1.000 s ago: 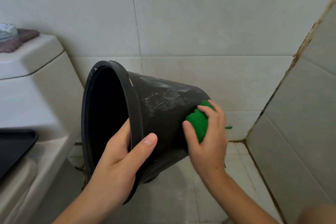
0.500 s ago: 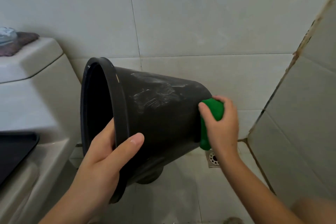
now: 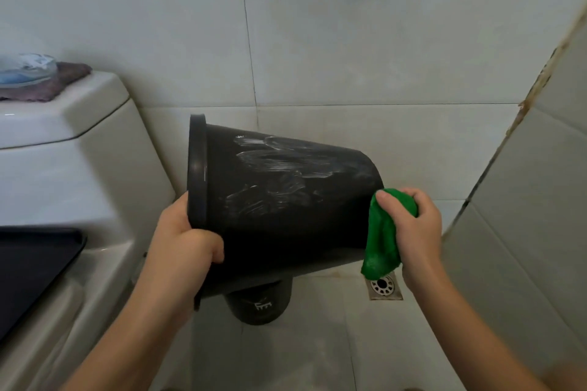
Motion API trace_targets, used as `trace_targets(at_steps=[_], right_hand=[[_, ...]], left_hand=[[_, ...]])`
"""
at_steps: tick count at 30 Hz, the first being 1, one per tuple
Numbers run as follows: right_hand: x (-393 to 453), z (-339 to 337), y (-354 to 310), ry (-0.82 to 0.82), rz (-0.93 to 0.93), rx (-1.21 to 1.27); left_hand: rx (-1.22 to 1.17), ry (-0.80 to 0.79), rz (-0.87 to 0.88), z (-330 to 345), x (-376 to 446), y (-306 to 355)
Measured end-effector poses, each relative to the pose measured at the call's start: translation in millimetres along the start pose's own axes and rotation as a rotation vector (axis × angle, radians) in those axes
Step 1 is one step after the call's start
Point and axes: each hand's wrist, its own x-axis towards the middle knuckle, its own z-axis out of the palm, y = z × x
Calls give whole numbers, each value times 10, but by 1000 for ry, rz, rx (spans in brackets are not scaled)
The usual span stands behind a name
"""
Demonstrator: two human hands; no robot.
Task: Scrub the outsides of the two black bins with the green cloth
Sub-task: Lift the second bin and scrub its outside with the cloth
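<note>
The left hand (image 3: pixel 181 244) gripped the black bin (image 3: pixel 286 200) sideways by its rim, exposing its base to the right hand's (image 3: pixel 416 225) bunched green cloth (image 3: pixel 381 238).

You are looking at two black bins, one held (image 3: pixel 286 200) and one on the floor (image 3: pixel 259 305), one green cloth (image 3: pixel 382 235), one floor drain (image 3: pixel 385 287), one toilet (image 3: pixel 63 168), and two hands, left (image 3: pixel 181 244) and right (image 3: pixel 416 225).

A white toilet (image 3: pixel 63 174) stood on the left with a folded cloth (image 3: pixel 60 81) on its tank. A round metal drain (image 3: pixel 385 287) sat in the tiled floor (image 3: pixel 317 343).
</note>
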Motion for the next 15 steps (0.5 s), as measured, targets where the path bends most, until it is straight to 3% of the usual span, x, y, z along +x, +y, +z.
trace_targets(at_steps=[2,4,7,9,12,15], right_hand=[[-36,17,36,19,-1,-8],[-47,24,68,29,8,-21],[-37,40,97,30,7,-32],[-31,50,112,33,20,-25],[-29,60,141,45,72,24],[-53,92,160,38,86,41]], left_hand=[[-116,-7,-89,45,-22,48],[-87,-12,-158,44,-15,70],[23,58,-48,16,47,65],[34,-2,1,-38,57,63],[-79,-132,-28,-97,42,96],[-130,-93,-94,-138,72,112]])
